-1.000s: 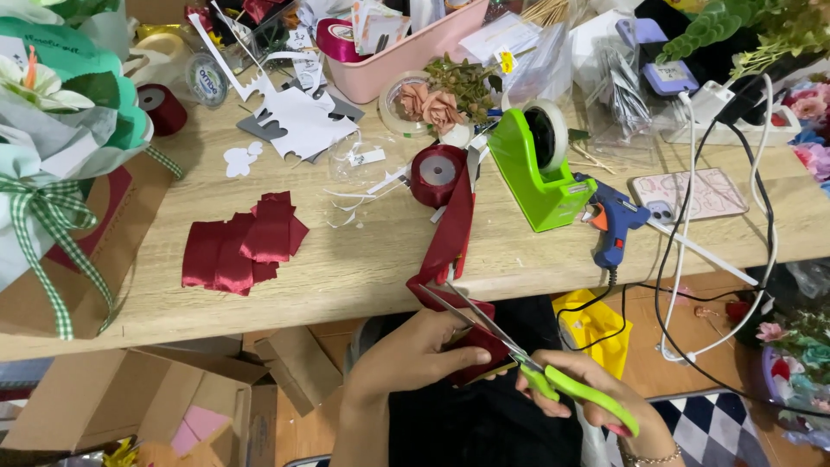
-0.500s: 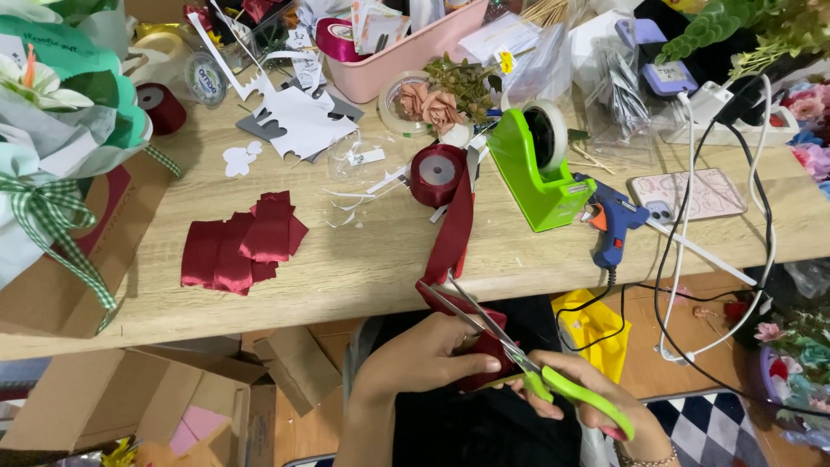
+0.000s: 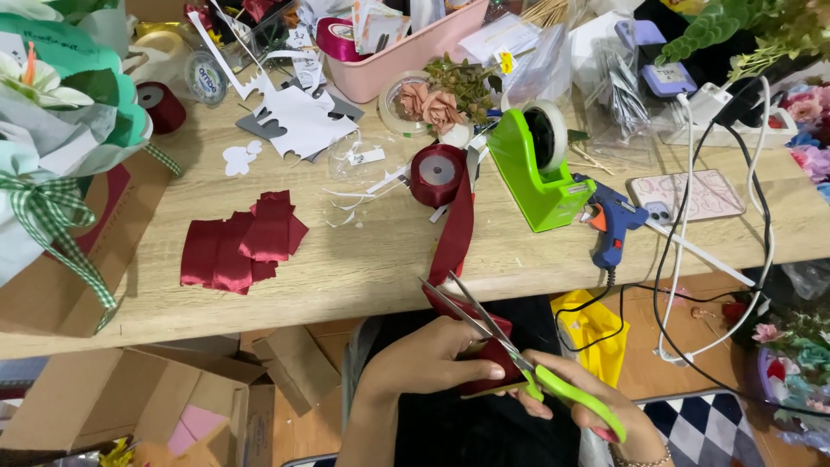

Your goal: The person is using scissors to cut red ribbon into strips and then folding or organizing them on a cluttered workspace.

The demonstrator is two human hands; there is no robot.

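A dark red ribbon [image 3: 456, 229] runs from its roll [image 3: 437, 175] on the wooden table [image 3: 363, 259] down over the front edge. Below the edge, my left hand [image 3: 428, 359] pinches the ribbon's free end flat. My right hand [image 3: 605, 415] grips green-handled scissors [image 3: 519, 363], whose open blades straddle the ribbon just above my left fingers. A pile of cut dark red ribbon pieces [image 3: 242, 242] lies on the table to the left.
A green tape dispenser [image 3: 540, 169], a blue glue gun [image 3: 609, 225], a phone [image 3: 687, 195] and white cables [image 3: 761, 216] sit to the right. A pink bin [image 3: 406, 52], paper cutouts and fabric roses crowd the back. A wrapped bouquet [image 3: 52, 130] stands at left; cardboard boxes [image 3: 130, 398] below.
The scissor blades have opened wider around the ribbon. My left hand has shifted slightly along the ribbon's end. The roll and cut pieces stayed put.
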